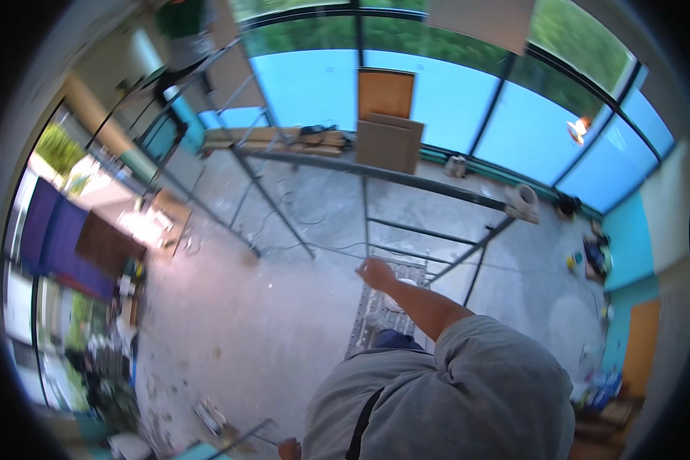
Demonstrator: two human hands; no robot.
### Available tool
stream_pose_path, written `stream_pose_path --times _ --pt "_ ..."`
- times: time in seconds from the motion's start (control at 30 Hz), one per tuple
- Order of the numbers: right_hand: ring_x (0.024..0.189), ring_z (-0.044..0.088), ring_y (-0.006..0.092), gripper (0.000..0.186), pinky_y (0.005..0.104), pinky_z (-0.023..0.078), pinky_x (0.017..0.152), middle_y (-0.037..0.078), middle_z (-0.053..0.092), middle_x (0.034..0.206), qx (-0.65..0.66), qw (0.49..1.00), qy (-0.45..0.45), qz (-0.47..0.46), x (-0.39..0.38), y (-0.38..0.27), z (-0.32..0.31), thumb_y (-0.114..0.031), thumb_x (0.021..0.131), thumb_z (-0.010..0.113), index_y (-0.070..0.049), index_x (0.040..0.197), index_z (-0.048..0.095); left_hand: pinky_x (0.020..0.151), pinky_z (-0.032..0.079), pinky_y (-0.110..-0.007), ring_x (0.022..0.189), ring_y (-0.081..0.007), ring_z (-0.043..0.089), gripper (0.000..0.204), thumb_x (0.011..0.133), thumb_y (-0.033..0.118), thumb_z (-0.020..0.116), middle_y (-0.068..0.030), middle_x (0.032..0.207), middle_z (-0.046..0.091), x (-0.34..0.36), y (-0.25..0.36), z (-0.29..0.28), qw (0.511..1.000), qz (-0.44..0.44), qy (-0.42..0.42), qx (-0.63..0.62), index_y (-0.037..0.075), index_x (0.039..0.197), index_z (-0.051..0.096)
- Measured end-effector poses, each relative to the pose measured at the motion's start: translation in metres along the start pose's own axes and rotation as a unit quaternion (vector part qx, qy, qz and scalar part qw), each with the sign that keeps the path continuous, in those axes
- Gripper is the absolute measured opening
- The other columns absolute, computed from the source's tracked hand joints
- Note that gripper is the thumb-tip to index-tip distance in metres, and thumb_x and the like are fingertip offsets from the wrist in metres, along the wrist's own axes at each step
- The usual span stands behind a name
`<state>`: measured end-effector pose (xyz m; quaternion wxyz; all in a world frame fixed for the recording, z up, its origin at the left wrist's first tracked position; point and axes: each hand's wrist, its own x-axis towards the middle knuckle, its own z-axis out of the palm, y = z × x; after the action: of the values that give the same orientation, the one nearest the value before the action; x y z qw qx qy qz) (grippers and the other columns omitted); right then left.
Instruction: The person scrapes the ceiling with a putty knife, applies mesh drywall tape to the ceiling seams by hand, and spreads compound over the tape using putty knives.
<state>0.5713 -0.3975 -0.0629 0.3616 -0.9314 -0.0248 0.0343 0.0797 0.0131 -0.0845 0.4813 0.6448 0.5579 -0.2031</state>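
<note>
My right arm reaches forward over a narrow perforated metal scaffold plank [358, 326]. At its end, my right hand [376, 274] has its fingers curled in; the picture is too soft to show what, if anything, is in them. Behind that hand rises the scaffold's end frame, with a grey top rail [429, 184] and thinner rungs. Only a small part of my left hand [290, 449] shows at the lower edge, beside a thin metal bar [245, 437]. Its fingers are hidden. A pale round container or roll [522, 202] sits at the rail's right corner.
Another scaffold frame [272, 203] stands ahead to the left, and a person [182, 31] is partly visible behind it. Brown boards [389, 146] lean against the covered windows. A cable [337, 251] crosses the dusty floor. Tools and materials [111, 368] are piled at the left wall.
</note>
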Motion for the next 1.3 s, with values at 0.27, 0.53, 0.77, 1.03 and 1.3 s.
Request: stream_pose_path --times 0.27,0.53,0.77,1.03,1.3 --pt "0.075 0.064 0.0364 0.039 0.0441 0.049 0.069 0.016 0.064 0.073 0.071 0.866 0.433 0.240 0.027 0.133 -0.188 -0.042 0.085 0.064 -0.004 0.077 0.064 0.041 0.045 -0.031 0.050 -0.0164 0.053 0.018 0.080 0.011 0.059 -0.0096 0.069 0.058 0.071 0.246 0.072 0.968 0.210 -0.065 0.119 0.004 0.096 0.055" --pt "0.125 0.036 0.0432 0.087 0.0536 0.036 0.098 0.025 0.036 0.136 -0.103 0.738 0.564 0.356 -0.002 0.216 -0.307 -0.057 0.067 0.075 -0.003 0.126 0.041 0.044 0.048 -0.030 0.053 -0.0168 0.057 0.024 0.080 0.015 0.063 -0.0097 0.070 0.061 0.041 0.363 0.158 0.952 0.212 -0.079 0.204 0.001 0.099 0.060" --pt "0.138 0.019 0.0392 0.080 0.0649 0.013 0.108 0.013 0.028 0.147 -0.455 0.812 0.170 0.324 -0.009 0.248 -0.364 -0.036 0.083 0.063 -0.024 0.149 0.018 0.041 0.048 -0.030 0.051 -0.0171 0.057 0.028 0.078 0.013 0.064 -0.0106 0.069 0.060 0.006 0.367 0.153 0.911 0.205 -0.078 0.350 -0.003 0.101 0.059" --pt "0.119 0.042 0.0335 0.041 0.0639 0.023 0.103 0.011 0.045 0.129 -0.492 0.837 0.111 0.213 -0.027 0.290 -0.373 -0.028 0.085 0.056 -0.020 0.126 0.054 0.045 0.050 -0.032 0.056 -0.0186 0.060 0.022 0.078 0.016 0.065 -0.0126 0.073 0.062 0.055 0.349 0.157 0.950 0.118 -0.080 0.276 -0.001 0.091 0.064" --pt "0.108 0.051 0.0356 0.025 0.0491 0.038 0.093 0.015 0.060 0.105 -0.386 0.796 0.467 0.003 0.059 0.228 -0.413 -0.015 0.073 0.063 -0.006 0.096 0.063 0.092 0.047 -0.042 0.104 -0.0356 0.059 0.037 0.082 0.035 0.062 -0.0186 0.108 0.064 -0.004 0.409 0.176 0.831 0.387 -0.004 0.398 0.004 0.102 0.066"
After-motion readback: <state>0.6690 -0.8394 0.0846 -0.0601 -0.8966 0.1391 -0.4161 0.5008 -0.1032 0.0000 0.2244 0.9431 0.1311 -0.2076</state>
